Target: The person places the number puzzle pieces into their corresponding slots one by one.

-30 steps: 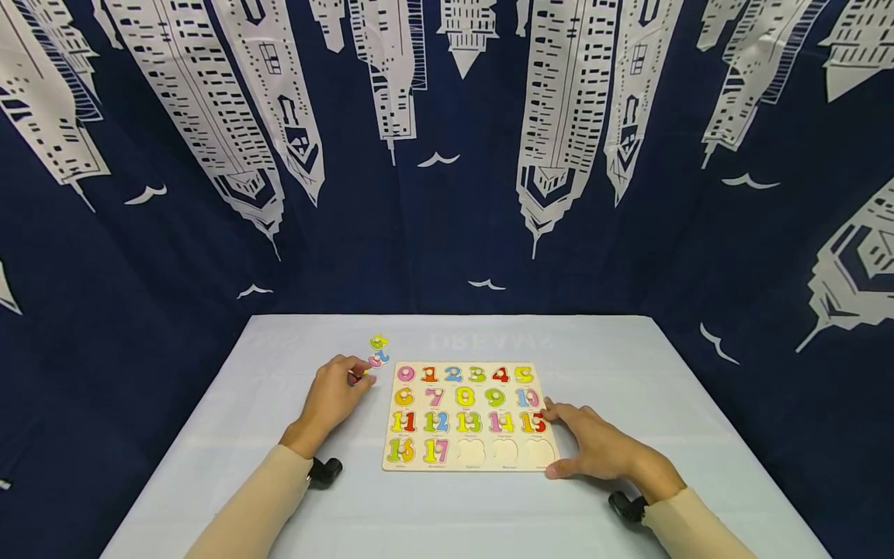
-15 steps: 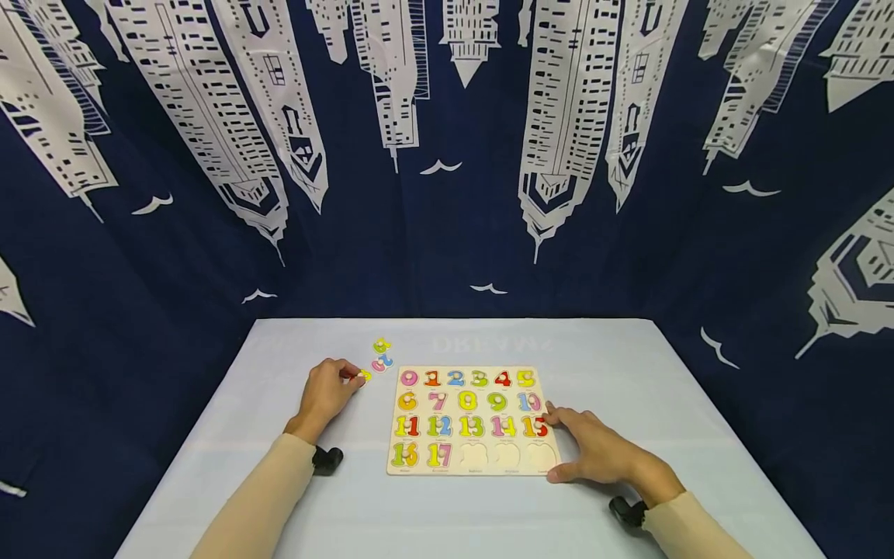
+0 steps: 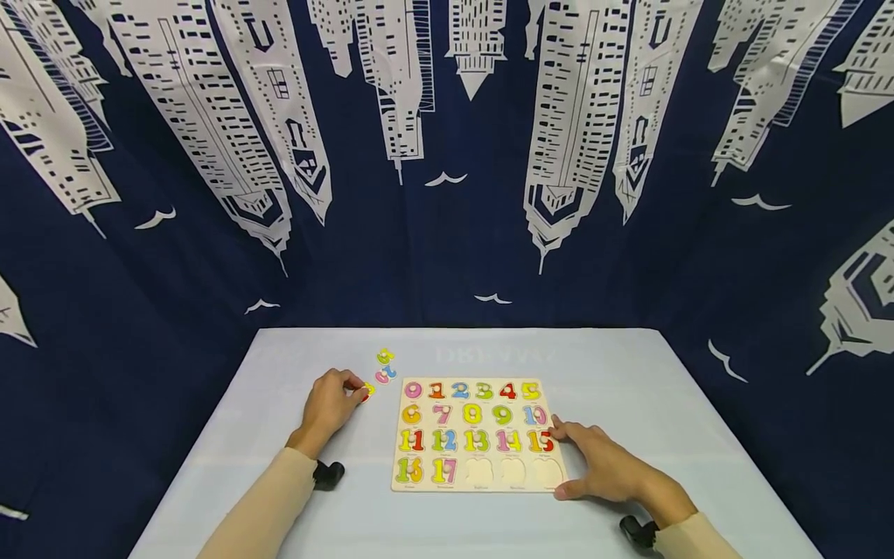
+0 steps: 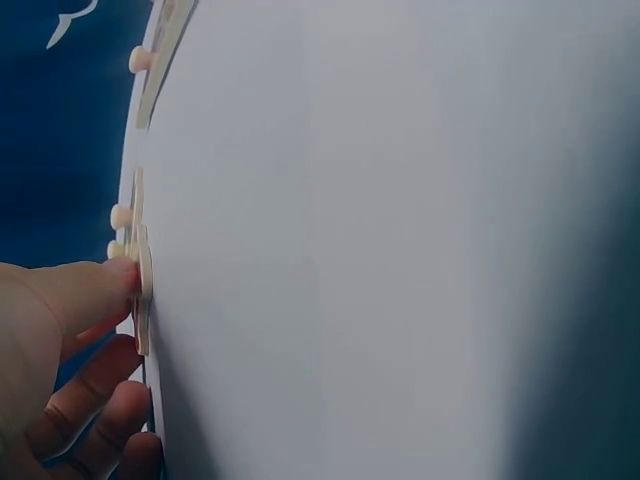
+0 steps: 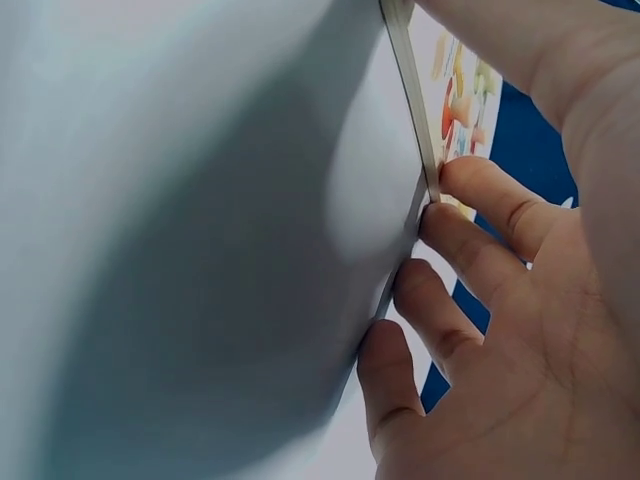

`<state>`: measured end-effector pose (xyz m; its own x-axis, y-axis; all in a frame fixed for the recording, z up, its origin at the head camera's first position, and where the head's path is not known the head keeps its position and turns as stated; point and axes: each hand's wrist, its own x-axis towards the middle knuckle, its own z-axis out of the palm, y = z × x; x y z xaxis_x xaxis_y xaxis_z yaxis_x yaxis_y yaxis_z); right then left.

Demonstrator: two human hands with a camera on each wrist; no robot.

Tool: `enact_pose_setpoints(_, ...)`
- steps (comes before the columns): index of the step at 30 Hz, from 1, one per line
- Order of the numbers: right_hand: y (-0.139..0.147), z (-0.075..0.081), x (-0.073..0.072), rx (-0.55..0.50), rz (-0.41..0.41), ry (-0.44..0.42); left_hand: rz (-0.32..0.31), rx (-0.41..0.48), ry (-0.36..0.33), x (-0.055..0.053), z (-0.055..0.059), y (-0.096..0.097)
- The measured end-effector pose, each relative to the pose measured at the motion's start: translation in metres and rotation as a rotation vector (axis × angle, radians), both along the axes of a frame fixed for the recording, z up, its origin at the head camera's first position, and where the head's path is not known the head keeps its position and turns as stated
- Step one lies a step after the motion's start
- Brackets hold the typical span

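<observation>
My left hand [image 3: 327, 407] pinches a small red-and-yellow number puzzle piece [image 3: 367, 390] between thumb and fingers, left of the board. In the left wrist view the piece [image 4: 146, 285] stands edge-on at the thumb tip, close over the table. The wooden number puzzle board [image 3: 461, 487] carries knobbed pieces from 0 to 17, and three bare recesses [image 3: 513, 470] show at the right of its bottom row. My right hand [image 3: 608, 470] rests against the board's right side, thumb at the near corner. Its fingers [image 5: 480, 250] touch the board edge [image 5: 412, 95] in the right wrist view.
Beyond the left hand lie a pink-and-blue piece [image 3: 385, 375] and a yellow-green piece [image 3: 385, 355]. A white cloth covers the table [image 3: 489, 532]. Behind it hangs a navy curtain [image 3: 433, 256] printed with white buildings.
The left hand has drawn the red-and-yellow piece slightly back from the other loose pieces, and more of it shows. The right hand stays at the board. The head view has tilted up slightly.
</observation>
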<state>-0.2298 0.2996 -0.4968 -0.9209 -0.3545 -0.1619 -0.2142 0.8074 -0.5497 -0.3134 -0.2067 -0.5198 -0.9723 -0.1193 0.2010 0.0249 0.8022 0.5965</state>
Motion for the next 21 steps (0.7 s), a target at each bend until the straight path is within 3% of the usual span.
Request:
enact_pose_setpoints(6,0.003,0.001,0.004,0.022,0.031,0.045,-0.038,-0.013,0.015,0.000,0.000,-0.002)
enact_pose_setpoints(14,0.006,-0.005,-0.001,0.001,0.083,0.062,-0.054,-0.006,0.067,0.011,0.009,-0.001)
enact_pose_setpoints(21,0.002,-0.002,0.001,-0.003,0.050,0.044,-0.173,0.028,0.100,0.026,0.023,0.021)
